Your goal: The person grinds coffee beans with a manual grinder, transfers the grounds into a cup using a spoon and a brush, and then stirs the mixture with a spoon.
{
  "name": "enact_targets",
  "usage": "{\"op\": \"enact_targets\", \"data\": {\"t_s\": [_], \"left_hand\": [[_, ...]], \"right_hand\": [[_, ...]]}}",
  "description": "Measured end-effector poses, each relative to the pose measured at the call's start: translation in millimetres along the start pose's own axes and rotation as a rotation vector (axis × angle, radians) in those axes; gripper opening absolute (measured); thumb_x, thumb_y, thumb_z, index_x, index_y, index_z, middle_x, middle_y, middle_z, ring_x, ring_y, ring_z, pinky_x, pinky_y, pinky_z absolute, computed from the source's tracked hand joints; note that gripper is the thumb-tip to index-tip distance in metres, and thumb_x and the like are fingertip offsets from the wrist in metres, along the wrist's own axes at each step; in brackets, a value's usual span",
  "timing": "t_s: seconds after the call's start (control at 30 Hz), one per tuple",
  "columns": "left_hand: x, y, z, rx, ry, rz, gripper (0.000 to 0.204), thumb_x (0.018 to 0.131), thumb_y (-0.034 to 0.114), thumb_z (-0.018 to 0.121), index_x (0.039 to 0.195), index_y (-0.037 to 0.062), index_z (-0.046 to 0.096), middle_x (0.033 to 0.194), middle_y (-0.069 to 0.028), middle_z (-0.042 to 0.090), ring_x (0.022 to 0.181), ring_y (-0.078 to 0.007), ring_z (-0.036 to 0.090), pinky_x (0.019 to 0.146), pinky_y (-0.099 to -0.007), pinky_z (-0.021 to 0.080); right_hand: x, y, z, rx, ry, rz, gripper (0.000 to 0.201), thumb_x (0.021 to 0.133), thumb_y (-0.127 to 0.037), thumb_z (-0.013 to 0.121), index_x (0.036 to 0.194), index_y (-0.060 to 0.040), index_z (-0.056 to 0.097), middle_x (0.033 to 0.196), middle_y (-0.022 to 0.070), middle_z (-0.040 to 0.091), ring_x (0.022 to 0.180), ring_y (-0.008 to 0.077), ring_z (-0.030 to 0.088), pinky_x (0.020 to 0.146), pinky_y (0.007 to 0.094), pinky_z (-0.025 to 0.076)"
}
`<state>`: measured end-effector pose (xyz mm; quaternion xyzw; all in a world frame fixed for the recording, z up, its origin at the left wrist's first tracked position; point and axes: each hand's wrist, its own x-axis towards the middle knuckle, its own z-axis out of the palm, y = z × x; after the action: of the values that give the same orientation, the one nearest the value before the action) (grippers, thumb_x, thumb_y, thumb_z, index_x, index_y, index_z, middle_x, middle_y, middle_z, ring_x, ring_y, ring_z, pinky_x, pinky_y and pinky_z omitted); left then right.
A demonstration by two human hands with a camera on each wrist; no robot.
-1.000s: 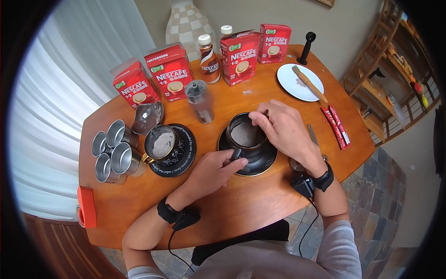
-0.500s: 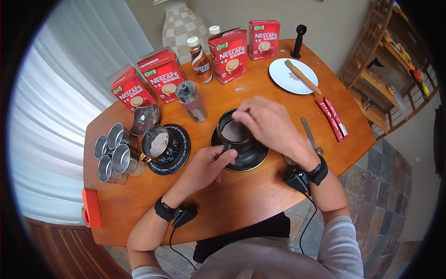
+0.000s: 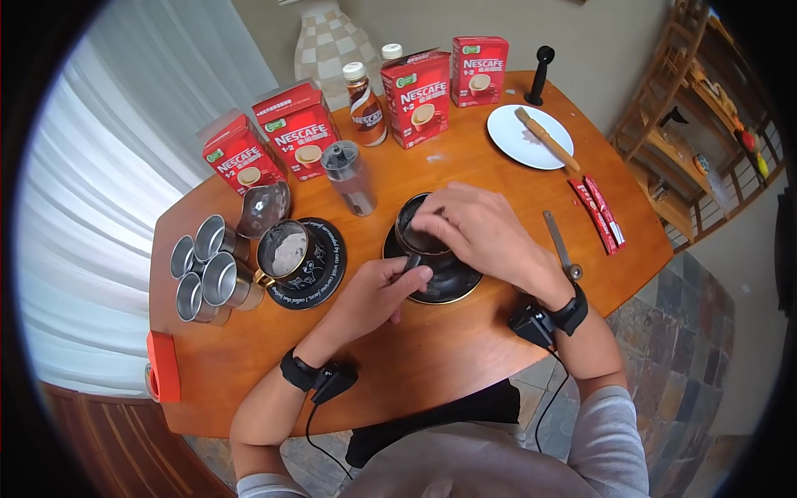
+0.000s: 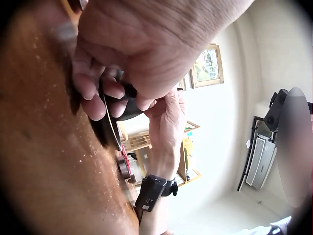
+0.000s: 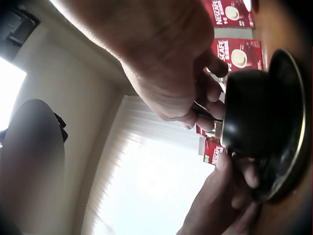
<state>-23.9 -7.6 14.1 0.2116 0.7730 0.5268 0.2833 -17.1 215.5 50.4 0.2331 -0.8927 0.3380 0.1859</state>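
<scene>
A black cup [image 3: 404, 217] stands on a gold-rimmed black saucer [image 3: 458, 286] near the table's middle. My left hand [image 3: 371, 292] pinches the cup's handle [image 3: 413, 263] from the left side. Over the cup's mouth, my right hand [image 3: 481, 232] has its fingers bent down to the rim. Between its thumb and fingers, the right wrist view shows a thin dark stick-like piece [image 5: 208, 111]; I cannot tell its kind. The hand covers most of the cup's inside. Left of these, a second black cup [image 3: 285, 251] with a gold handle and grey powder sits on a printed black saucer [image 3: 328, 278].
Several metal cups [image 3: 222, 278] and a clear bowl [image 3: 264, 209] stand left. Behind are a grinder [image 3: 350, 178], red Nescafe boxes [image 3: 415, 100] and a bottle [image 3: 364, 108]. To the right lie a white plate [image 3: 506, 137] with a brush [image 3: 548, 139], red sachets [image 3: 596, 214] and a metal tool [image 3: 560, 241].
My right hand has shifted over the cup's mouth, lowering its fingers and hiding the grey contents seen before. My left hand keeps its hold on the handle. The head view has tilted slightly.
</scene>
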Motion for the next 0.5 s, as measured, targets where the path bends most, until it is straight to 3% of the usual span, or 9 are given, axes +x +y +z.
{"op": "enact_targets", "data": {"t_s": [0.1, 0.23, 0.33, 0.37, 0.47, 0.5], "left_hand": [[0, 0, -1, 0.004, 0.010, 0.008, 0.046, 0.107, 0.041, 0.062, 0.092, -0.0009, 0.069, 0.065, 0.0004, 0.059, 0.051, -0.0081, 0.057, 0.049, -0.0255, 0.043], [-1, 0, 0, 0.002, 0.017, 0.016, 0.042, 0.108, 0.039, 0.062, 0.091, 0.0007, 0.069, 0.068, 0.0007, 0.059, 0.052, -0.0077, 0.057, 0.048, -0.0249, 0.043], [-1, 2, 1, 0.002, 0.015, -0.004, 0.040, 0.108, 0.037, 0.061, 0.091, 0.0018, 0.069, 0.068, 0.0014, 0.059, 0.052, -0.0072, 0.057, 0.048, -0.0243, 0.043], [-1, 3, 1, 0.004, 0.018, -0.009, 0.040, 0.108, 0.037, 0.061, 0.091, 0.0022, 0.069, 0.068, 0.0016, 0.058, 0.052, -0.0071, 0.057, 0.048, -0.0241, 0.043], [-2, 4, 0, 0.009, 0.013, -0.019, 0.040, 0.109, 0.038, 0.061, 0.090, 0.0029, 0.068, 0.068, 0.0024, 0.058, 0.053, -0.0065, 0.057, 0.048, -0.0236, 0.044], [-1, 4, 0, 0.003, 0.014, -0.020, 0.040, 0.109, 0.038, 0.061, 0.090, 0.0032, 0.068, 0.068, 0.0025, 0.058, 0.052, -0.0063, 0.057, 0.048, -0.0234, 0.044]], "right_hand": [[5, -7, -21, -0.132, -0.065, 0.250, 0.024, 0.102, -0.027, 0.062, 0.098, -0.0070, 0.074, 0.087, 0.0126, 0.072, 0.090, 0.0341, 0.068, 0.080, 0.0454, 0.053], [0, 2, 5, 0.025, 0.032, -0.112, 0.028, 0.102, -0.028, 0.061, 0.093, -0.0049, 0.074, 0.084, 0.0143, 0.072, 0.089, 0.0353, 0.069, 0.076, 0.0472, 0.053], [2, 4, -6, -0.106, 0.029, 0.086, 0.027, 0.102, -0.028, 0.060, 0.094, -0.0063, 0.074, 0.089, 0.0126, 0.073, 0.092, 0.0338, 0.069, 0.080, 0.0457, 0.054], [4, 1, -14, -0.130, -0.060, 0.180, 0.028, 0.102, -0.029, 0.060, 0.093, -0.0059, 0.074, 0.089, 0.0123, 0.073, 0.092, 0.0336, 0.068, 0.080, 0.0457, 0.054], [0, 1, -2, 0.023, -0.040, -0.076, 0.031, 0.102, -0.030, 0.060, 0.090, -0.0051, 0.074, 0.087, 0.0138, 0.072, 0.090, 0.0345, 0.068, 0.077, 0.0472, 0.053], [-2, 0, 2, 0.026, -0.001, -0.071, 0.030, 0.102, -0.028, 0.058, 0.091, -0.0060, 0.074, 0.087, 0.0149, 0.072, 0.090, 0.0351, 0.068, 0.077, 0.0471, 0.053]]}}
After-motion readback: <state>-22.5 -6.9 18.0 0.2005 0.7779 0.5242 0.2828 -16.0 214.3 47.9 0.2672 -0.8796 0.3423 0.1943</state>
